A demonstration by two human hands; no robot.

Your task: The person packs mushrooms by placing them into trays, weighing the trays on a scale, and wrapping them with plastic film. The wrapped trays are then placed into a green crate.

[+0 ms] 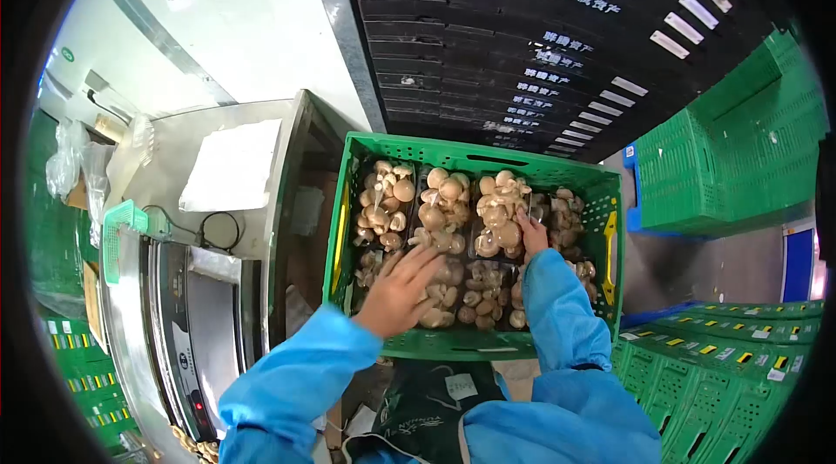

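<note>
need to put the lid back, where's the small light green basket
In the head view, the light green basket sits at left, just below the white sheet on the metal table

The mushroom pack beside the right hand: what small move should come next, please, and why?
Probably the right hand should gently settle the mushroom pack among its neighbours in the green crate. Its fingers are already at the pack's right edge, and other packs lie close around. The left hand is over packs further left.

Black crates [488, 46] stand stacked, their white lettering partly unreadable.
</note>
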